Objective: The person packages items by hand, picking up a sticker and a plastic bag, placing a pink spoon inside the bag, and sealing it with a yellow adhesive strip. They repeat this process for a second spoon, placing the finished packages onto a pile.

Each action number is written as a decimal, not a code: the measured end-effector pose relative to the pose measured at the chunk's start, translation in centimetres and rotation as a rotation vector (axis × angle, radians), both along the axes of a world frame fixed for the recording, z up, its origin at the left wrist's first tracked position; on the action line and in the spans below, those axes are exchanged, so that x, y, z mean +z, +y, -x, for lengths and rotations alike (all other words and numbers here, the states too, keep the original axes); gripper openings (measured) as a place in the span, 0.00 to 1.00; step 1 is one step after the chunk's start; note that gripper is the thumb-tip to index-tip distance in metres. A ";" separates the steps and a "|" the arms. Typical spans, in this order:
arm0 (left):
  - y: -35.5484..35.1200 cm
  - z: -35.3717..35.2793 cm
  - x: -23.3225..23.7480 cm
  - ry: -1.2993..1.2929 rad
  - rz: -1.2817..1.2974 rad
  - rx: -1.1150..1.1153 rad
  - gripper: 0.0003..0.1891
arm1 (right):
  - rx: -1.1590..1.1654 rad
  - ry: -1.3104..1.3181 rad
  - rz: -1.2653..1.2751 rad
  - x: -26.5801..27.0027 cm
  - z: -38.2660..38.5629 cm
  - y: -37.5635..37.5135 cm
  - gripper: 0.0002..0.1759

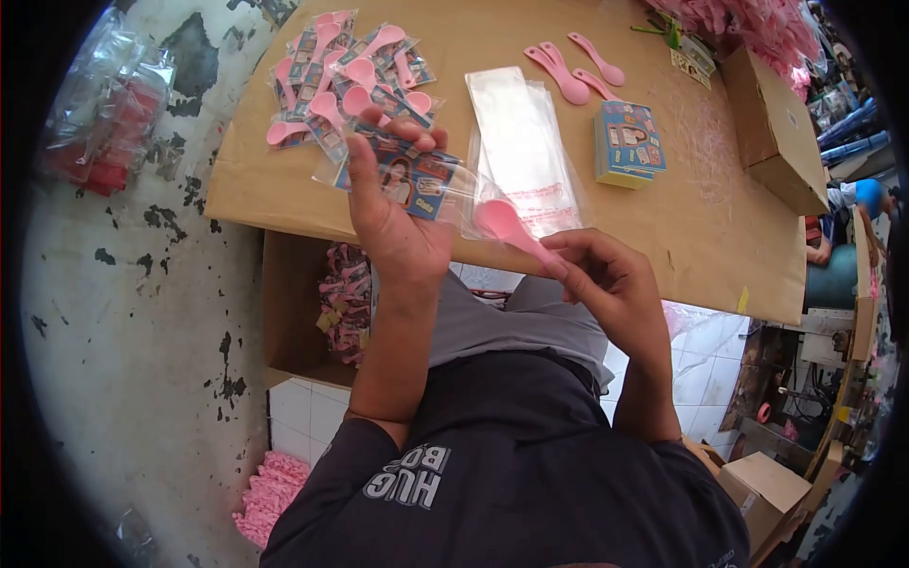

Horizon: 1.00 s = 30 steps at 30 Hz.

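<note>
My left hand (402,227), palm up, holds a clear plastic bag with a blue printed card (409,182) inside it. Its fingers curl up behind the card. Between the thumb and fingers of my right hand (611,279) is the handle of a pink spoon (507,225). The spoon's bowl points left and overlaps the open end of the bag. Just beyond lies a stack of flat clear bags (524,142). A pile of cards (632,142) stands to its right, with several loose pink spoons (559,74) behind.
Packed spoons with cards (355,71) are heaped at the table's (701,246) back left. A cardboard box (772,128) stands on the right. Below the table edge is an open box of packed spoons (343,303). At the far right a person (857,201) is partly visible.
</note>
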<state>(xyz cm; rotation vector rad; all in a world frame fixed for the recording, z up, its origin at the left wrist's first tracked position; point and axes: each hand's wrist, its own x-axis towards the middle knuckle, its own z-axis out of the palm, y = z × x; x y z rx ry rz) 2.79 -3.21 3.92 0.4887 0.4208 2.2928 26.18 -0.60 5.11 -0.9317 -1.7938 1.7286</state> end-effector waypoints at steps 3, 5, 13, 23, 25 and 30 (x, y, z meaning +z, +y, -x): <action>-0.1 0.9 0.4 0.005 -0.053 0.006 0.19 | -0.074 -0.047 -0.011 0.1 -0.7 0.5 0.13; -0.2 1.0 0.5 0.006 -0.073 0.007 0.19 | -0.045 -0.019 0.016 0.1 -0.9 0.6 0.13; -0.1 -1.3 0.2 0.078 0.049 0.013 0.22 | 0.000 0.094 0.086 0.9 0.0 0.0 0.14; -0.8 -4.2 -0.3 -0.103 0.079 -0.240 0.21 | -0.058 0.347 0.084 -0.4 2.3 -0.5 0.16; -1.0 -4.9 -0.2 -0.138 0.056 -0.356 0.19 | -0.094 0.351 0.105 -1.3 2.7 -0.6 0.16; -1.3 -5.2 -0.6 -0.163 0.046 -0.435 0.18 | -0.267 0.325 -0.272 -2.6 3.8 -0.5 0.26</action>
